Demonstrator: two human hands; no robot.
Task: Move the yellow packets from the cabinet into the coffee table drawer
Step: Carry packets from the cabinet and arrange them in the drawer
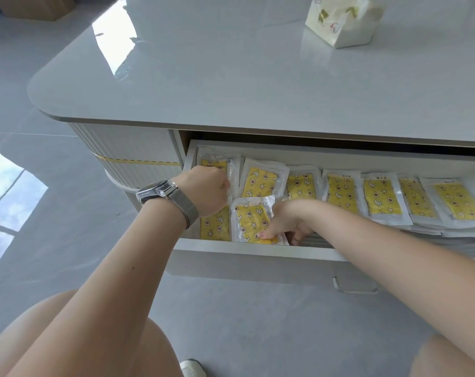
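The coffee table drawer (258,250) is pulled out and holds several yellow packets with star and moon prints in clear wrappers. A row of them (378,197) lies along the back, overlapping toward the right. My left hand (209,191), with a metal watch on the wrist, is closed on the back-left packet (217,164) at its right edge. My right hand (288,221) grips the front packet (251,217) by its lower right corner, thumb on top, fingers under it. Another packet (214,227) lies flat at the front left.
The grey glossy tabletop (231,72) overhangs the drawer's back. A white tissue pack (342,20) stands at its far right. A cardboard box (32,6) sits on the floor at the top left. My knees and a white shoe (193,368) are below.
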